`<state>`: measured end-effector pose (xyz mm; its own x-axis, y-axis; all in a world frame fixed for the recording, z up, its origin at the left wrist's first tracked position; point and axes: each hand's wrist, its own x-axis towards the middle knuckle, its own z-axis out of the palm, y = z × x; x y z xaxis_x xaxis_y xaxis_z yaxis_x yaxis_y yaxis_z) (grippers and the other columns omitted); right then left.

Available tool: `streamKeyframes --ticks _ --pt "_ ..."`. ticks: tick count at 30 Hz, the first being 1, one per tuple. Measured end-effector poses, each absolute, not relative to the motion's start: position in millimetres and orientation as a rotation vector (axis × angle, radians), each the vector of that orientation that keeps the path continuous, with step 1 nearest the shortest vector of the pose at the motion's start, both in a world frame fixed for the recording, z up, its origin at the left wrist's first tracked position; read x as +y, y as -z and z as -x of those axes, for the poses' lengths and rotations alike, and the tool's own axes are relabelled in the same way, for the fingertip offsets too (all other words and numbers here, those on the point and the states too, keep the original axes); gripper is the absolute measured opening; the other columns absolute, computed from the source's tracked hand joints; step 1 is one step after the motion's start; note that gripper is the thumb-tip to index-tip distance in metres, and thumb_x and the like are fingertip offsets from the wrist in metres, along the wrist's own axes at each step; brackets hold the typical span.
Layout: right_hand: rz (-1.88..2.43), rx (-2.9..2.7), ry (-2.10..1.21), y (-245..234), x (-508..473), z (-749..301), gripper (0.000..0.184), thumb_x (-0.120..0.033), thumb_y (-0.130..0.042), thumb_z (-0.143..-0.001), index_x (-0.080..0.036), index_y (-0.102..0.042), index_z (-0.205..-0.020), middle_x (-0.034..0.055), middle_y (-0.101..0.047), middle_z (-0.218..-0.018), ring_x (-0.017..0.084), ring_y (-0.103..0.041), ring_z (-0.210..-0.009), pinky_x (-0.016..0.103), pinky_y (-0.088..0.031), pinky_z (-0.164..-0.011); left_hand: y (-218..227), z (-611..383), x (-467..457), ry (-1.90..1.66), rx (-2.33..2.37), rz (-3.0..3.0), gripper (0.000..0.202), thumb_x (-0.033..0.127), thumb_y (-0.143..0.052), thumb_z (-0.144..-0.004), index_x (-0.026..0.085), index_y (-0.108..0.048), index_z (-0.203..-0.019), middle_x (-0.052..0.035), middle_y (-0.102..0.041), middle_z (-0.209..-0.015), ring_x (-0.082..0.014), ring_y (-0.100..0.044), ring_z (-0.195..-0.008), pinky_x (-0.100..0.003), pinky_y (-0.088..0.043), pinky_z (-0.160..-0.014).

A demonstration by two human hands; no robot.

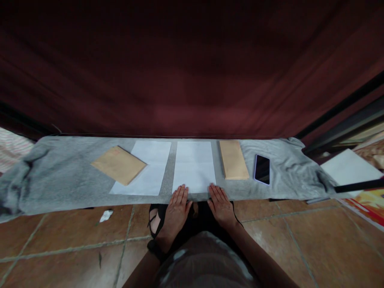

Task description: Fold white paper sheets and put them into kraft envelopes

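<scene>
A white sheet of paper (pixel 194 166) with a faint crosswise crease lies flat in front of me on the grey cloth. My left hand (pixel 177 208) rests flat at its lower left corner, fingers stretched out. At the lower right corner my right hand (pixel 221 204) lies flat too, its fingertips touching or just beside the paper. To the left is a second white sheet (pixel 153 176), partly covered by a tilted brown envelope (pixel 118 163). Right of the middle sheet sits a stack of brown envelopes (pixel 234 160). Neither hand holds anything.
A phone (pixel 262 169) with a dark screen lies right of the envelopes. The grey cloth (pixel 69 180) covers a long narrow table. Behind it hangs a dark red curtain (pixel 192 88). A white board-like sheet (pixel 351 170) is at far right, and a crumpled tissue (pixel 106 216) lies on the tiled floor.
</scene>
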<state>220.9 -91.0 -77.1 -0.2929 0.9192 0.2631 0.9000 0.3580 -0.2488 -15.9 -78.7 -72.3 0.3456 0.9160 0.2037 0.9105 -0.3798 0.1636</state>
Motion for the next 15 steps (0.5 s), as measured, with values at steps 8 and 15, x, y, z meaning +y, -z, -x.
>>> streamKeyframes --ticks 8,15 --pt "1.624 -2.266 -0.096 73 -73 -227 0.046 -0.028 -0.038 -0.105 -0.015 -0.05 -0.148 0.0116 -0.05 -0.154 0.025 -0.045 -0.143 0.049 -0.032 -0.122 59 28 -58 -0.223 1.679 -2.626 0.043 0.031 -0.041 -0.102 0.02 -0.058 -0.14 -0.0099 -0.057 -0.148 -0.0261 -0.051 -0.138 -0.044 -0.043 -0.114" --pt "1.617 -2.306 -0.088 78 -68 -228 0.049 -0.027 -0.041 -0.104 -0.014 -0.044 -0.151 0.0134 -0.046 -0.156 0.026 -0.042 -0.145 0.049 -0.029 -0.122 65 35 -50 -0.081 1.639 -2.704 0.048 0.017 -0.04 -0.099 0.024 -0.051 -0.145 -0.0083 -0.056 -0.149 -0.0243 -0.05 -0.138 -0.044 -0.044 -0.111"
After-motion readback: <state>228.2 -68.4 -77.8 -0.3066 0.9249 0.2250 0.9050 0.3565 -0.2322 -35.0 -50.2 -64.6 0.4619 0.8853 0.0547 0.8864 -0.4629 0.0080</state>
